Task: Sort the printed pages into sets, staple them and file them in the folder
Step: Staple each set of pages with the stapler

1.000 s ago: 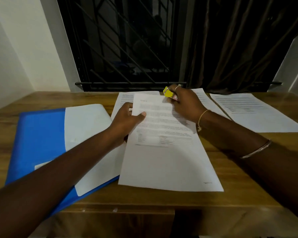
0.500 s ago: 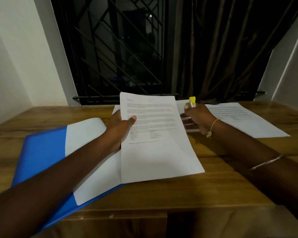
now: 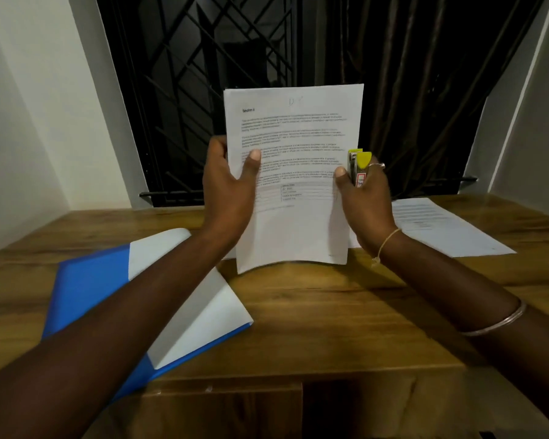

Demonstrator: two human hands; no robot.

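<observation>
A set of printed pages (image 3: 298,147) stands upright above the wooden table (image 3: 330,318), its lower edge close to the tabletop. My left hand (image 3: 229,191) grips its left edge, thumb on the front. My right hand (image 3: 366,201) holds the right edge with its thumb and also grips a small yellow stapler (image 3: 358,167) that points up. The open blue folder (image 3: 89,280) lies at the left with white sheets (image 3: 200,315) in it, partly hidden by my left forearm.
More printed pages (image 3: 438,226) lie flat at the back right of the table. A barred window and a dark curtain stand behind the table. White walls close in on both sides. The table's front edge is near me.
The set of pages went from lying flat on the table to standing upright in both hands. My right hand with the stapler came in to the pages' right edge.
</observation>
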